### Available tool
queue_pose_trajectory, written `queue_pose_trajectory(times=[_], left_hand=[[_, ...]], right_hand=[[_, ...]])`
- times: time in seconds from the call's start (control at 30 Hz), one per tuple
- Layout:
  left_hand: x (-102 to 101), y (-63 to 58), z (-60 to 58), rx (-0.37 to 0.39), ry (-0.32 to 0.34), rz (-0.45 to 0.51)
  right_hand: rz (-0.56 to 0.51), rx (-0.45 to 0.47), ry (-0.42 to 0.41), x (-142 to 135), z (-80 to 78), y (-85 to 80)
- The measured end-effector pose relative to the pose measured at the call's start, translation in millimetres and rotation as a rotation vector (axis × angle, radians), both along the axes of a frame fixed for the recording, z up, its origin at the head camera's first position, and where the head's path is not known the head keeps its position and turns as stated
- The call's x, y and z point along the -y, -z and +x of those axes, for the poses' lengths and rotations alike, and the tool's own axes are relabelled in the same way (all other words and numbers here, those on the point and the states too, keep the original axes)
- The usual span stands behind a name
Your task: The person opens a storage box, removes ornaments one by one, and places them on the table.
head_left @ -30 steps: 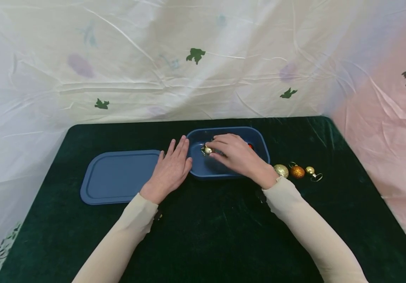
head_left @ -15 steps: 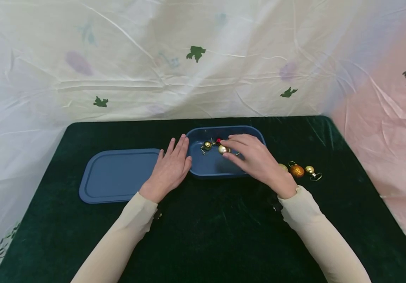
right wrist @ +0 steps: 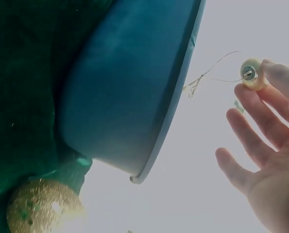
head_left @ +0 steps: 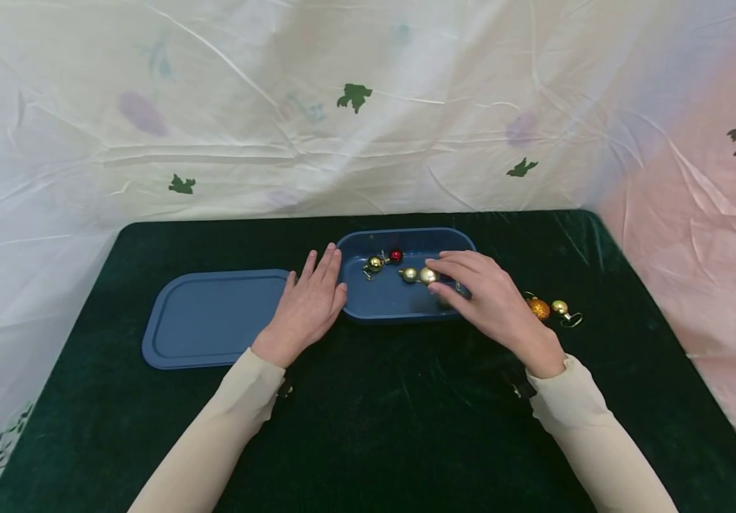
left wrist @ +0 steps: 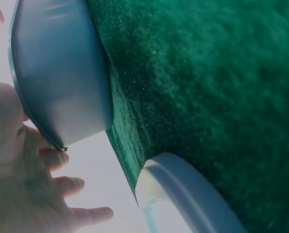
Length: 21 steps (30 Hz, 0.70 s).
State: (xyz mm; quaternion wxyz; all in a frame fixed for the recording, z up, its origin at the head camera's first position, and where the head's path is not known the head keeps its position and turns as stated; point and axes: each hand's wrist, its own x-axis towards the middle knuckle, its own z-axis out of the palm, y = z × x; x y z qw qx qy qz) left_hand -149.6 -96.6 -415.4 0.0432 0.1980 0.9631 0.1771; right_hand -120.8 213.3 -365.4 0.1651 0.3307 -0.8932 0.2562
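My right hand (head_left: 492,299) pinches a pale gold Christmas bauble (head_left: 428,276) between thumb and fingertips over the right part of a blue box (head_left: 406,318). A thin string trails from the bauble's cap in the right wrist view. Inside the box lie a shiny gold bauble (head_left: 375,263), a small red bauble (head_left: 396,256) and a small pale gold bauble (head_left: 409,275). With fingers extended, my left hand (head_left: 306,306) rests against the box's left rim; its fingertips reach past that rim in the left wrist view.
The blue lid (head_left: 214,320) lies flat left of the box, partly under my left hand. Right of the box lie an orange bauble (head_left: 538,308) and a small gold bauble (head_left: 559,307). A glittery gold bauble (right wrist: 44,208) shows in the right wrist view. Green cloth (head_left: 368,427) covers the table.
My right hand has moved right with the pale gold bauble, uncovering the baubles in the box and hiding the glittery bauble from the head view. My left hand has stayed put.
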Motion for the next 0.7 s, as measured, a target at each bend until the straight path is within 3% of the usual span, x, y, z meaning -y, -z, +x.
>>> queue_pose_trajectory(times=[0.7], left_hand=[[1.2,-0.5,0.2,0.005,0.003,0.011]], right_hand=[[-0.09,-0.015,0.07,-40.2,30.1,-8.7]])
